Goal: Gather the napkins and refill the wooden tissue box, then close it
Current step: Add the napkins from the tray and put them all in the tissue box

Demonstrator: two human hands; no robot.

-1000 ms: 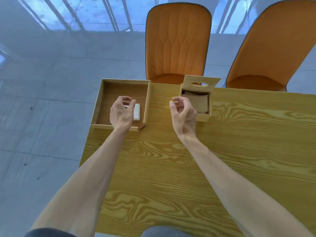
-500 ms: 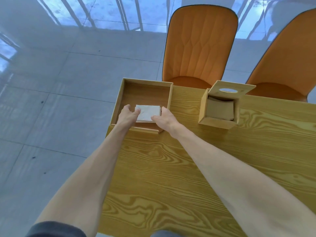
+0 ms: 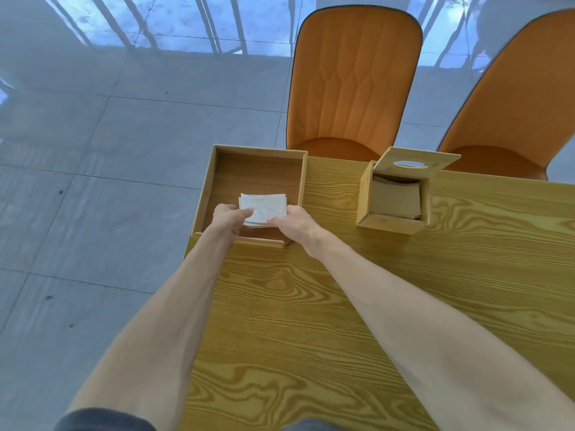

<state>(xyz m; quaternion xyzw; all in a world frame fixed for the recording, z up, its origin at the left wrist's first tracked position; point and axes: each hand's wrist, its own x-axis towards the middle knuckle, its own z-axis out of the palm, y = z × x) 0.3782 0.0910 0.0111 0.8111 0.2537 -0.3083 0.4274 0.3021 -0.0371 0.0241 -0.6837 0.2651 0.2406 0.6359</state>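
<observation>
A stack of white napkins (image 3: 264,206) lies inside a shallow wooden tray (image 3: 208,188) at the table's far left corner. My left hand (image 3: 228,217) grips the stack's left edge and my right hand (image 3: 294,223) grips its right edge. The wooden tissue box (image 3: 390,223) stands to the right of the tray. Its lid (image 3: 418,158), which has an oval slot, is tilted up and open. Brownish paper shows inside the box.
The yellow wood-grain table (image 3: 357,306) ends just left of the tray, with grey tiled floor beyond. Two orange chairs (image 3: 351,79) (image 3: 516,101) stand behind the table's far edge.
Both hands have moved into the tray and closed on the two sides of the napkin stack. A second ago the right hand hovered near the tissue box.
</observation>
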